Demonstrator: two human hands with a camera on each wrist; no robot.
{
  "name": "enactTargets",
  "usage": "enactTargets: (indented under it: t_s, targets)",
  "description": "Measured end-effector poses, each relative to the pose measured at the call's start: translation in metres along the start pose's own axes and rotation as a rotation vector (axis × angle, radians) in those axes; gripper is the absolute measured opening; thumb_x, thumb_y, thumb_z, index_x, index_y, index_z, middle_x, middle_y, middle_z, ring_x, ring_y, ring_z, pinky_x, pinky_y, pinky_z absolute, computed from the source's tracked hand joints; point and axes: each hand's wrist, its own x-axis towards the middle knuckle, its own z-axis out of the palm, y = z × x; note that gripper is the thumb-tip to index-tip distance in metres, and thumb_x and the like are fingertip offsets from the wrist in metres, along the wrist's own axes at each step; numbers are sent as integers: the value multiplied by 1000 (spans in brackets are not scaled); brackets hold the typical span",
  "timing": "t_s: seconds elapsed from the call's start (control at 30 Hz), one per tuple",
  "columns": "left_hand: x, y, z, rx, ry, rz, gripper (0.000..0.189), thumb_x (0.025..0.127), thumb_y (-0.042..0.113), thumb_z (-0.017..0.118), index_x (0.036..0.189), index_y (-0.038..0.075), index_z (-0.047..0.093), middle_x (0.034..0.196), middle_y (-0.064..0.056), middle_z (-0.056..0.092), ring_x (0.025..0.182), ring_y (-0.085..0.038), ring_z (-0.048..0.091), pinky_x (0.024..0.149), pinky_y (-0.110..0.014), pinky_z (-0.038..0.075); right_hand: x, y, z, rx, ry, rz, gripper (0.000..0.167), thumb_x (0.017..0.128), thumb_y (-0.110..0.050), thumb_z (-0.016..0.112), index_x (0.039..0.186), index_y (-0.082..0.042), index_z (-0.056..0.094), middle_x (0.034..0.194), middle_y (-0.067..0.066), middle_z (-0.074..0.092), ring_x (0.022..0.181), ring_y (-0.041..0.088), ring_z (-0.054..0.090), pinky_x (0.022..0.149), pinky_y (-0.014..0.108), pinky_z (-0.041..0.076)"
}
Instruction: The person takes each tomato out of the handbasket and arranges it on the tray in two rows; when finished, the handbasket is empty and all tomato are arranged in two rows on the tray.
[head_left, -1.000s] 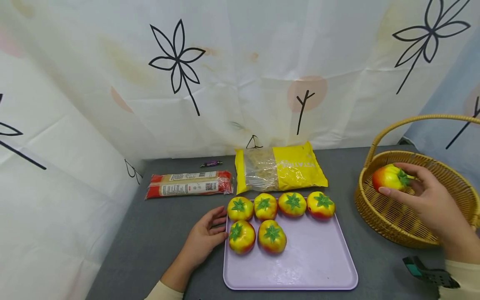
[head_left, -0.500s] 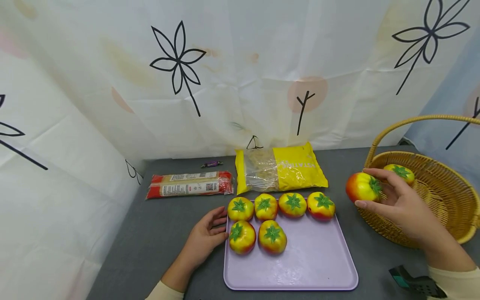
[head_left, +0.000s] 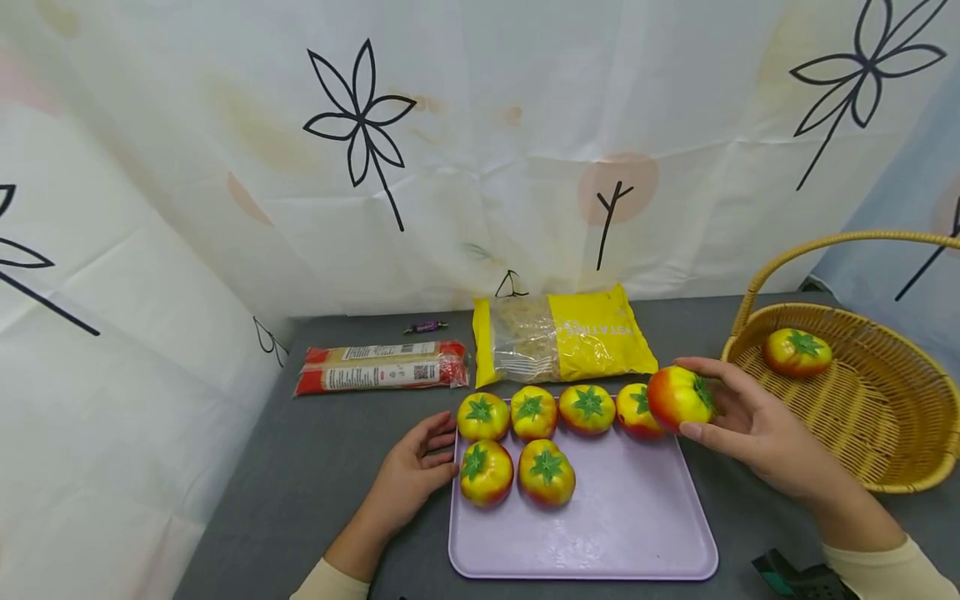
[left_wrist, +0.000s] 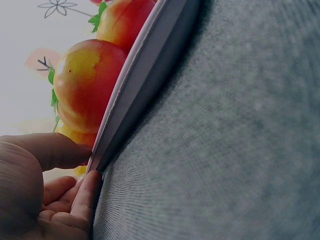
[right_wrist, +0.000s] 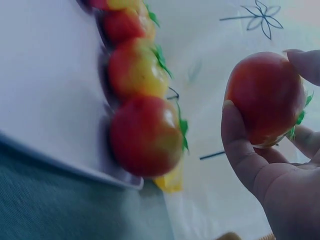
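Observation:
A toy tomato, yellow and red with green leaves, is gripped between the thumb and fingers of my right hand. It hangs over the back right corner of a lilac tray, partly covering another tomato. In the right wrist view, the held tomato stands apart from the tray's row. My left hand rests against the tray's left rim, its fingertips and thumb touching the edge, as the left wrist view also shows on the rim. Several tomatoes sit on the tray, a back row and two in front.
A wicker basket with a tall handle stands at the right, one tomato inside. Behind the tray lie a yellow bag, a red-ended noodle packet and a small purple wrapped item. A patterned cloth hangs behind.
My right hand has moved left with the tomato, from above the basket to the tray's back right corner. The basket's own tomato has come into view. My left hand stays at the rim.

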Motion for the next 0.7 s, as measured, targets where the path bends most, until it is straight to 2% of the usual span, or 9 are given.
enactTargets:
  t_s: [0.13, 0.27, 0.47, 0.7]
  targets:
    - [0, 0, 0, 2, 4, -8, 73, 93, -4, 81, 159, -1, 49, 154, -18, 57, 135, -35, 59, 103, -34, 57, 2, -2, 10, -8, -25, -8, 72, 96, 15, 72, 159, 2, 41, 150, 17, 44, 128, 11, 59, 94, 28, 60]
    - [0, 0, 0, -1, 5, -11, 73, 94, -3, 81, 160, -1, 49, 154, -18, 57, 135, -35, 59, 102, -34, 57, 3, -2, 20, -13, -45, -8, 71, 94, 13, 76, 156, 3, 43, 148, 17, 46, 127, 10, 59, 92, 29, 62]
    - [1, 0, 1, 10, 6, -4, 73, 93, -3, 81, 159, -2, 49, 154, -19, 56, 135, -36, 59, 102, -34, 57, 2, -2, 36, -67, -73, -9, 68, 93, 6, 82, 153, -2, 50, 146, 16, 48, 120, 14, 63, 85, 33, 65]
    - [1, 0, 0, 7, -1, 0, 73, 93, -4, 80, 159, -3, 48, 154, -20, 56, 135, -36, 59, 102, -34, 57, -2, 5, 55, -124, -114, 22, 64, 92, -7, 89, 149, -8, 57, 143, 14, 50, 109, 21, 61, 83, 33, 65]
